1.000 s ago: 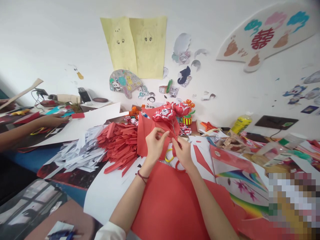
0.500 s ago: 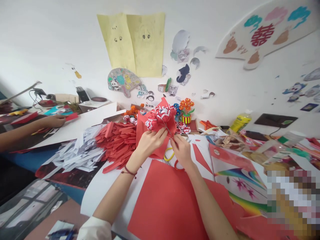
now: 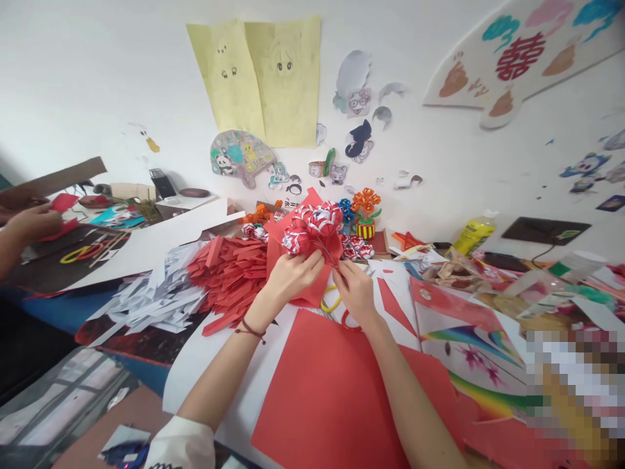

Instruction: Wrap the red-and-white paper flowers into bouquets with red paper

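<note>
Red-and-white folded paper flowers (image 3: 317, 221) on thin stems (image 3: 323, 249) are held up in front of me. My left hand (image 3: 294, 273) is closed, its fingertips pinching the stems just below the blooms. Lower down, my right hand (image 3: 355, 286) is closed on the stem ends, its fingers partly hidden. Behind the flowers stands a sheet of red paper (image 3: 279, 251). Beneath my hands lie a yellow loop (image 3: 331, 299) and a red loop (image 3: 349, 321), which look like scissor handles. A large red sheet (image 3: 327, 384) lies nearer to me, between my forearms.
Piles of red folded paper strips (image 3: 227, 277) and white ones (image 3: 156, 293) lie to the left. Another person's hand (image 3: 36, 221) holds red paper at far left. A potted orange flower (image 3: 365, 208) and a yellow bottle (image 3: 473, 234) stand near the wall.
My hands and the flowers stay almost in place, with small finger shifts. The other person's hand has drawn back left with its red paper, uncovering yellow and red loops on the table.
</note>
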The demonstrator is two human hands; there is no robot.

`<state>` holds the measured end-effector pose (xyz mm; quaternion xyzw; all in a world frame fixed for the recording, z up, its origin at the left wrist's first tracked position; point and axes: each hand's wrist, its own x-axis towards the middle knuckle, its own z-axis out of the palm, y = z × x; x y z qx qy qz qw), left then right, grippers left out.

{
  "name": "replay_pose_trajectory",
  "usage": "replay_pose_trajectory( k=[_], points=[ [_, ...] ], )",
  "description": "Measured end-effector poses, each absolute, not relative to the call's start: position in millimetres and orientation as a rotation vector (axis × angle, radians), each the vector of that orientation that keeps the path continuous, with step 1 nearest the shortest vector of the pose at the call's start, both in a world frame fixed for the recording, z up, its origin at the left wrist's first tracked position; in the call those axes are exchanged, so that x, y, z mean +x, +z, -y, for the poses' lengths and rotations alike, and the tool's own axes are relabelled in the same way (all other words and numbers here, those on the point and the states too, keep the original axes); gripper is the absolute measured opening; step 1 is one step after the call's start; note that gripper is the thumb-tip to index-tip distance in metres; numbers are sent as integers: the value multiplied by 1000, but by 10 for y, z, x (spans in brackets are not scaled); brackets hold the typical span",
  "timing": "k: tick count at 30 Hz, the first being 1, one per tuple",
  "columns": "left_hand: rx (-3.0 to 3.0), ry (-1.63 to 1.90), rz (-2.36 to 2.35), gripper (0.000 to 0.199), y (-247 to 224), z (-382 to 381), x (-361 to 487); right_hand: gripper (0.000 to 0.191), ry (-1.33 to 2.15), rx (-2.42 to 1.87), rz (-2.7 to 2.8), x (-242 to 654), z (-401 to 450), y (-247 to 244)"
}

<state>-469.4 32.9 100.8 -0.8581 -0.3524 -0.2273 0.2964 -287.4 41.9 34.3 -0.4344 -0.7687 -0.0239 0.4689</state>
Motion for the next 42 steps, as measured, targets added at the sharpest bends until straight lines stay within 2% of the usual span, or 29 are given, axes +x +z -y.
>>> replay_pose_trajectory(
  k=[4,14,21,24,28,33,37,42],
  points=[
    [-2171,-493,938,27,988,-317,-4658,23,-76,-1083,1887,-2877,-423,328],
    [-2216,-495,937,20,961,-316,-4635,22,-70,-1088,1920,-2859,-404,361],
    [-2210,-568,948,26,999,-274,-4617,21,-33,-1077,1852,-2888,-408,338],
    [-2216,-686,964,34,916,-223,-4619,20,2,-1120,1723,-2879,-412,356],
    [-2225,-857,1190,25,734,-174,-4509,20,6,-1171,1482,-2845,-413,423],
    [-2465,-1214,1539,27,737,-201,-4205,20,59,-1142,1332,-2845,-421,451],
    [-2712,-1484,1497,30,801,-249,-4033,30,81,-1201,1341,-2855,-446,396],
    [-2699,-1730,1432,35,730,-295,-3948,33,66,-1202,1460,-2846,-472,346]
  ],
)
